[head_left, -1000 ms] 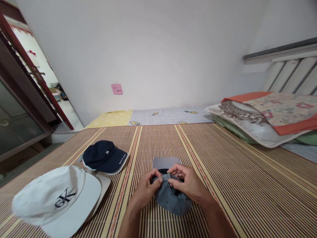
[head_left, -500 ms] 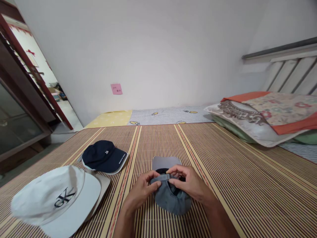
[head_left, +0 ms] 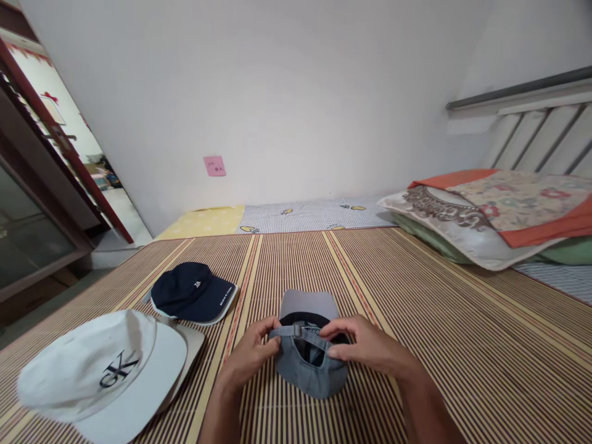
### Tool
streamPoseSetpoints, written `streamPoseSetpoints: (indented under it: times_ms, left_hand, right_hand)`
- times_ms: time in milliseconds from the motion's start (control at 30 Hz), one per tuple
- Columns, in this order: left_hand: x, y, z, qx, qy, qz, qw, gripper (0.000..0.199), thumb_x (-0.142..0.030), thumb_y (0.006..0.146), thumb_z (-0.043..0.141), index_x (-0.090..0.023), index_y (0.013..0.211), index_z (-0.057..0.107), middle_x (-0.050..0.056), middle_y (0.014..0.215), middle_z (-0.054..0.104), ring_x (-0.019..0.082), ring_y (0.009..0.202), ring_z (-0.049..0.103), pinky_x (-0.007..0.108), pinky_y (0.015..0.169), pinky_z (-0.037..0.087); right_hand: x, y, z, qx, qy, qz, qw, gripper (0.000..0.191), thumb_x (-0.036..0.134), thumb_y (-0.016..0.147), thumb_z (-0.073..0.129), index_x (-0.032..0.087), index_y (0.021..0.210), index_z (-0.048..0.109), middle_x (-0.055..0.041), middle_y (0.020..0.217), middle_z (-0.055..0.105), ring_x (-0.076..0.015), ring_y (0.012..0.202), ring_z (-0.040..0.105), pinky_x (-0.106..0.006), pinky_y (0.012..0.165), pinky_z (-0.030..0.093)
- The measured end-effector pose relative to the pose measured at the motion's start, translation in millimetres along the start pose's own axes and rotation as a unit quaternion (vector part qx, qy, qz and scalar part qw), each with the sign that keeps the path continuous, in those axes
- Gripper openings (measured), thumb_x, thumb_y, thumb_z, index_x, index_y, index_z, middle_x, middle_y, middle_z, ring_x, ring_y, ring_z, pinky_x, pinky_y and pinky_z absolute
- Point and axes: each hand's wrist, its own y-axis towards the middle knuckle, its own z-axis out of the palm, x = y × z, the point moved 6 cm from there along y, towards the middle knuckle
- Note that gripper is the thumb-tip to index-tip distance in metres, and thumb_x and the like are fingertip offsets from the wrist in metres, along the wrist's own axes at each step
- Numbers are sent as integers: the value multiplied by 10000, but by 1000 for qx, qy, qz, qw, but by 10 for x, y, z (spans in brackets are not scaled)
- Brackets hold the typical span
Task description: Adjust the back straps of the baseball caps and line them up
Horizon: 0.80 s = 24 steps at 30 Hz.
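A grey-blue baseball cap (head_left: 311, 370) lies upside down on the striped mat, its brim (head_left: 309, 302) pointing away from me. Its back strap (head_left: 284, 331), with a small metal buckle (head_left: 297, 331), spans the rear opening. My left hand (head_left: 252, 351) pinches the strap's left end between thumb and fingers. On the other side my right hand (head_left: 358, 345) pinches the strap near its right end. To the left sit a navy cap (head_left: 189, 293) with a white brim edge and a white cap (head_left: 92, 364) with dark letters, a beige brim showing beneath it.
The striped bamboo mat (head_left: 416, 296) covers the bed. Pillows (head_left: 462, 222) and an orange-edged floral cloth (head_left: 522, 203) are piled at the far right, by a railing (head_left: 522, 89). A pink note (head_left: 214, 166) is stuck on the wall, and a doorway opens at left.
My hands have moved apart along the strap, the left one leftward and the right one off the buckle. The buckle and the rear opening show more fully now.
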Motion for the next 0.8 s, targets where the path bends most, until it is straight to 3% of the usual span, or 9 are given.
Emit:
streamPoseSetpoints:
  times_ms: [67, 133, 167, 300, 467, 667, 800]
  left_hand:
    - [-3, 2, 7, 1, -4, -3, 1000, 235, -405, 834, 640, -210, 771, 526, -29, 744, 471, 163, 726, 423, 274, 663, 344]
    - [-21, -1, 20, 6, -8, -6, 1000, 244, -407, 825, 631, -213, 741, 509, -34, 721, 457, 159, 708, 413, 272, 651, 332]
    - [-36, -4, 29, 10, -12, -7, 1000, 252, -412, 822, 629, -213, 730, 505, -35, 712, 454, 156, 699, 408, 271, 647, 327]
    - [-73, -13, 62, 25, -38, -13, 999, 349, -500, 839, 649, -214, 711, 494, -48, 679, 421, 140, 655, 381, 267, 627, 304]
    - [33, -2, 82, 43, -38, -48, 997, 480, -620, 773, 750, -192, 724, 540, -57, 662, 425, 113, 612, 334, 259, 584, 221]
    - [155, 3, 95, 60, -30, -71, 995, 470, -585, 741, 804, -177, 686, 578, -53, 651, 434, 117, 626, 363, 260, 596, 237]
    - [151, 4, 133, 76, -22, -69, 994, 437, -541, 761, 799, -189, 681, 553, -63, 644, 410, 120, 634, 347, 259, 599, 237]
  right_hand:
    - [-39, 18, 102, 37, 2, 7, 999, 147, 214, 754, 741, 205, 898, 772, -11, 860, 736, -189, 825, 661, -286, 727, 462]
    - [-107, 35, 173, 70, 10, 12, 997, 20, 207, 775, 695, 187, 773, 698, 42, 653, 592, -119, 619, 522, -245, 587, 333]
    - [-137, 39, 185, 79, 23, 12, 997, 53, 216, 790, 676, 187, 751, 657, 61, 606, 521, -100, 570, 450, -241, 560, 279]
    - [-155, 28, 111, 65, 85, 0, 994, 130, 281, 838, 663, 199, 786, 578, 60, 647, 487, -104, 595, 420, -239, 583, 282]
    - [-110, -11, 18, 45, 87, 9, 995, 195, 370, 852, 689, 186, 855, 627, 57, 615, 489, -111, 576, 395, -242, 562, 261]
    - [-106, -29, -26, 29, 99, 8, 995, 265, 438, 821, 735, 186, 843, 657, 48, 622, 526, -105, 576, 419, -233, 548, 266]
    - [-110, -16, 40, 57, 104, 28, 993, 266, 388, 744, 810, 185, 874, 698, 61, 600, 556, -93, 549, 454, -226, 552, 300]
